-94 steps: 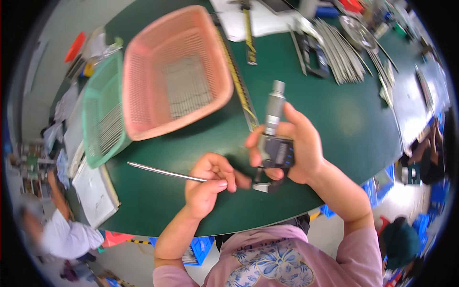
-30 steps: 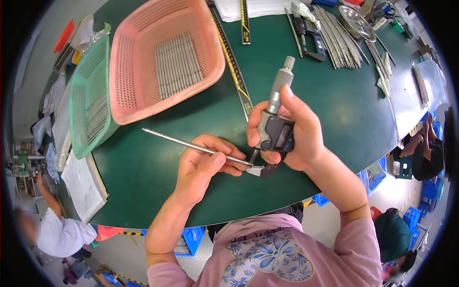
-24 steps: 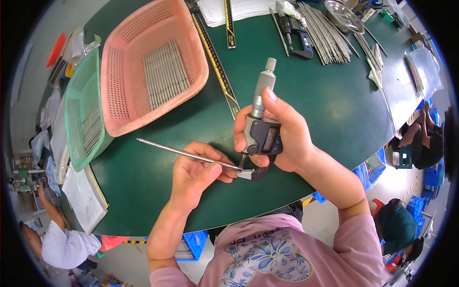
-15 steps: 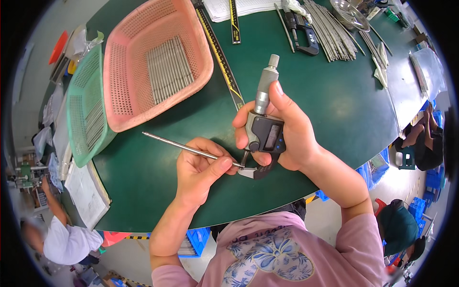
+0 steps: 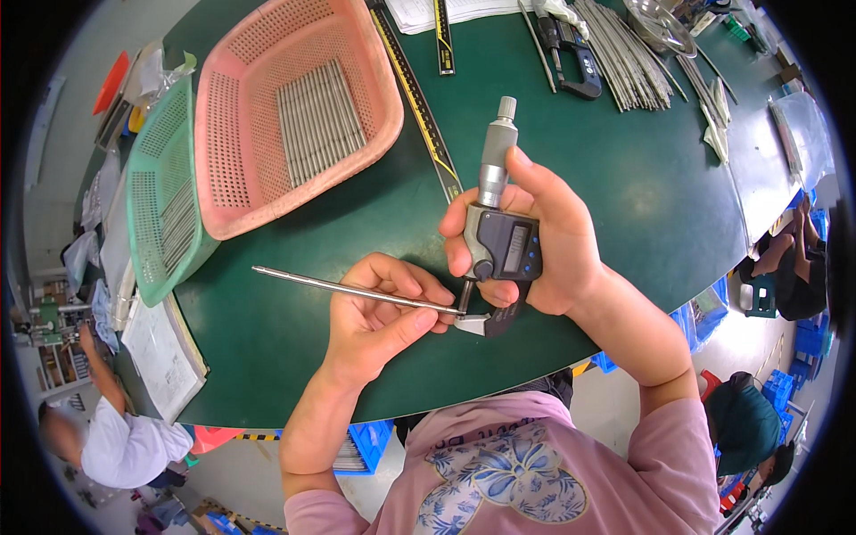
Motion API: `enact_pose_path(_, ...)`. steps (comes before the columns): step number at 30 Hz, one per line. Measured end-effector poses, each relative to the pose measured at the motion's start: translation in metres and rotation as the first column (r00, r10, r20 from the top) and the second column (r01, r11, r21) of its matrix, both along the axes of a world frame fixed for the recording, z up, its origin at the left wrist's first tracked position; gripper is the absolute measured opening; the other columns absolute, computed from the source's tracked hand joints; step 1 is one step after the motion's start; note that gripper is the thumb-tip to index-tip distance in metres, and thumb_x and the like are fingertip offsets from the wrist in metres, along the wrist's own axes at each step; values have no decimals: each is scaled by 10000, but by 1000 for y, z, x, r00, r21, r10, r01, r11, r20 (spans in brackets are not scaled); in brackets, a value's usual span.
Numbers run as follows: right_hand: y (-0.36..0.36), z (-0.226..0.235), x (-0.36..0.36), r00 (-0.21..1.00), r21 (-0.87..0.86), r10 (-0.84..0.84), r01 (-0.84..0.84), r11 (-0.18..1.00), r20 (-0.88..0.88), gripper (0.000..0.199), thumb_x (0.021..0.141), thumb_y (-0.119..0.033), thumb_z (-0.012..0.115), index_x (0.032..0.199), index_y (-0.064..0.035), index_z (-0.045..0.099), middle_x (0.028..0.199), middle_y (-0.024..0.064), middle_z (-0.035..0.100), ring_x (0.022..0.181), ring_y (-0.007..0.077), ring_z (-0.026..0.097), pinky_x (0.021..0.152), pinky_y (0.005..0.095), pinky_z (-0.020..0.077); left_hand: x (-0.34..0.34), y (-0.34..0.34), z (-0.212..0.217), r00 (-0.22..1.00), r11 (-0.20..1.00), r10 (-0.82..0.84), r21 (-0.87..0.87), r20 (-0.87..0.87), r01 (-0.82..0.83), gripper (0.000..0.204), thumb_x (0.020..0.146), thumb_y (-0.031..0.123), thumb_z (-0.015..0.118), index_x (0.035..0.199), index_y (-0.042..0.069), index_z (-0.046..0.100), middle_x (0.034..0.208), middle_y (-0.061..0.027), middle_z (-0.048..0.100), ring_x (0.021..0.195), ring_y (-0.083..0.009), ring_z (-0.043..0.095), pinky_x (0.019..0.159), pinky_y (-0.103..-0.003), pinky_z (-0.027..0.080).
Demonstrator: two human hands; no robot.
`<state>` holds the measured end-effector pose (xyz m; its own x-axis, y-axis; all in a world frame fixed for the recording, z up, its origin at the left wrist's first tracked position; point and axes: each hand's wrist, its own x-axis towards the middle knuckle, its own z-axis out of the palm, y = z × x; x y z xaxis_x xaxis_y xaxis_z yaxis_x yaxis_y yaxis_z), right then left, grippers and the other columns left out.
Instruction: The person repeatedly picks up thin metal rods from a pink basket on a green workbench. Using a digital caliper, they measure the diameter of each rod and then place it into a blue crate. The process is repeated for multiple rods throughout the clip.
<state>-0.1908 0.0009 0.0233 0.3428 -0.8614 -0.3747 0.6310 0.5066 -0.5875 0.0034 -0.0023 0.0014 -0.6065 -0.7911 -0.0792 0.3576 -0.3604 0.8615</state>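
Note:
My left hand (image 5: 379,308) pinches a thin metal rod (image 5: 334,286) between thumb and fingers. One end of the rod points up to the left; its other end lies in the jaw of a digital micrometer (image 5: 506,245). Wrapped round the micrometer's frame is my right hand (image 5: 562,232), its thumb along the grey barrel. The micrometer stands with its thimble pointing away from me and its small display facing up. Whether the jaw faces press on the rod, I cannot tell.
A pink basket (image 5: 299,192) holds a row of metal rods, beside a green basket (image 5: 143,223) with more. Rulers (image 5: 419,102), a second micrometer (image 5: 580,67) and a pile of rods (image 5: 624,62) lie on the far side of the green table (image 5: 624,205). Other people sit nearby.
The rod's free end has swung slightly left and down, and the left fingers have shifted on it. The micrometer has turned a little and sits slightly further right.

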Motion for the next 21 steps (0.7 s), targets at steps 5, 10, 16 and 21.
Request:
enact_pose_path(5, 1, 4, -3, 999, -46, 16, -17, 999, -37, 625, 822, -593, 331, 808, -4, 540, 645, 103, 575, 371, 125, 423, 366, 219, 340, -2, 1, 2, 999, 999, -50, 10, 8, 50, 206, 749, -39, 604, 900, -6, 468, 922, -161, 580, 788, -177, 600, 687, -291, 522)
enact_pose_path(10, 1, 8, -2, 998, -88, 19, -23, 996, -53, 629, 825, -598, 325, 809, -7, 539, 649, 98, 576, 384, 123, 428, 385, 223, 349, -5, 6, -4, 996, 996, -78, 38, 39, 76, 190, 757, -28, 604, 907, -19, 486, 895, -133, 573, 801, -167, 587, 700, -294, 521)
enact_pose_path(16, 2, 4, -1, 998, -126, 1, -8, 992, -55, 627, 858, -561, 273, 845, 4, 543, 662, 102, 580, 398, 127, 439, 394, 229, 359, -6, 7, -5, 999, 999, -32, 14, 40, 31, 148, 774, -24, 586, 879, -16, 483, 876, -124, 554, 798, -165, 580, 687, -289, 525)
enact_pose_path(21, 1, 4, -1, 999, -90, 10, -13, 996, -31, 640, 869, -542, 219, 862, 13, 539, 670, 107, 582, 394, 133, 435, 394, 231, 360, -4, 5, -3, 999, 999, -33, 18, 36, 33, 131, 781, -22, 575, 863, -8, 473, 882, -126, 551, 819, -174, 580, 673, -285, 534)
